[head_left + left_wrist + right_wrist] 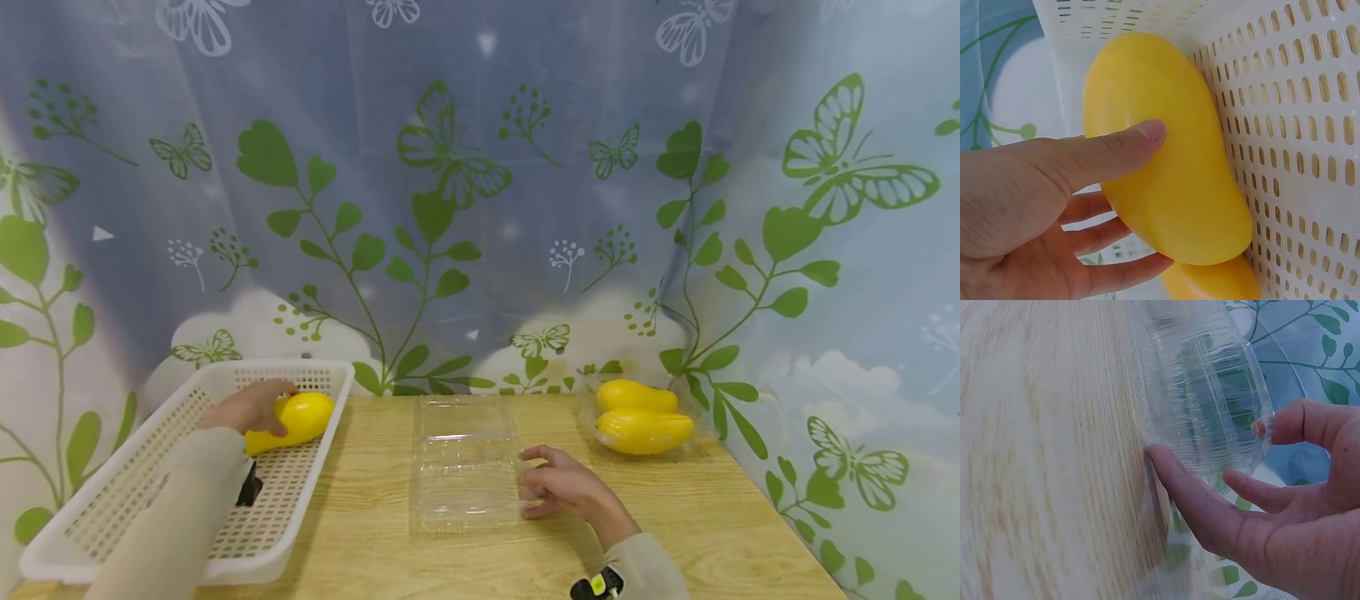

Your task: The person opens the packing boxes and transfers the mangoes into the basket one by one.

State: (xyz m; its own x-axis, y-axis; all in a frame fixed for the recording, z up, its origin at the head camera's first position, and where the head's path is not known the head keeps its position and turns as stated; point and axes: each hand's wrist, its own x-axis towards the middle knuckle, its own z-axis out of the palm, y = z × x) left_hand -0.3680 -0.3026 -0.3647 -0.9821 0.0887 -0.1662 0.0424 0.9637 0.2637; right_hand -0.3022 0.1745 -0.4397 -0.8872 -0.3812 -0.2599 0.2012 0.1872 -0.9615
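Observation:
My left hand [253,408] is inside the white plastic basket [341,400] and grips a yellow mango [306,417]. In the left wrist view the thumb lies across the mango [1160,169], with the other fingers under its side. A second mango [1213,281] shows partly behind it. An open clear plastic clamshell box [468,487] lies on the table between the hands. Beside its right edge, my right hand [562,483] has its fingers spread. One fingertip [1261,428] is at the rim of the clear box [1204,394], another low by its base.
Two yellow mangoes [645,432] sit side by side in clear plastic packaging at the table's back right. Behind the wooden table [375,533] hangs a curtain [480,250] with green leaves and butterflies, which continues along the right side.

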